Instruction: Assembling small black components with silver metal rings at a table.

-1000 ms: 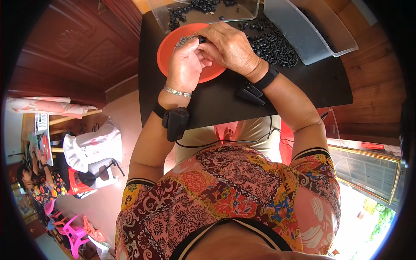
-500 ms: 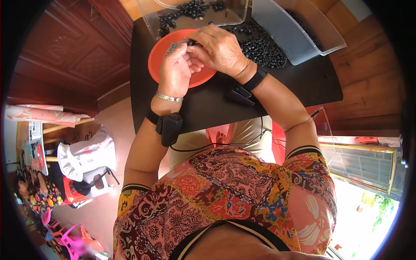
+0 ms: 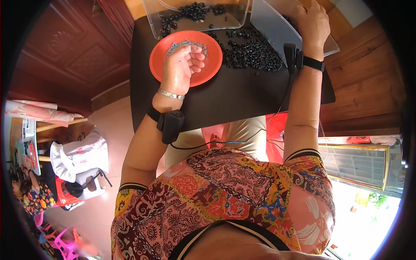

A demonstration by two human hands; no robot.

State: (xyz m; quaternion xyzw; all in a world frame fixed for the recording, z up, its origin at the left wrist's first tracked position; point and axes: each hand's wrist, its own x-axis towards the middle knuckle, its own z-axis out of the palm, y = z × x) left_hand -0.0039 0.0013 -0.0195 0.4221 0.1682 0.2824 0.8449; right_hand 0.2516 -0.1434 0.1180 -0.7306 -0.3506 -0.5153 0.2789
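Observation:
My left hand (image 3: 184, 63) is palm up over the near part of a round red-orange plate (image 3: 156, 63). Its fingers curl in and the thumb meets the forefinger; whatever is pinched there is too small to make out. Behind the hand, many small grey metal pieces (image 3: 185, 42) lie heaped on the plate. My right hand (image 3: 314, 27) reaches over the translucent plastic bin (image 3: 275, 37) at the far right. Its fingers look apart, with nothing visible in them, though the tips are partly hidden. Black round parts (image 3: 255, 54) form a pile between plate and bin.
Another clear bin (image 3: 234, 24), holding some black parts, stands behind the plate on the dark table (image 3: 234, 91). Black devices are strapped to both my wrists, with a cable (image 3: 236, 143) across my lap. Another person (image 3: 39, 195) sits at far left beside a white sack (image 3: 82, 151).
My right hand has left my left hand, where it held a black part, and moved right to over the bin. My left hand stays over the plate. No black part shows in either hand.

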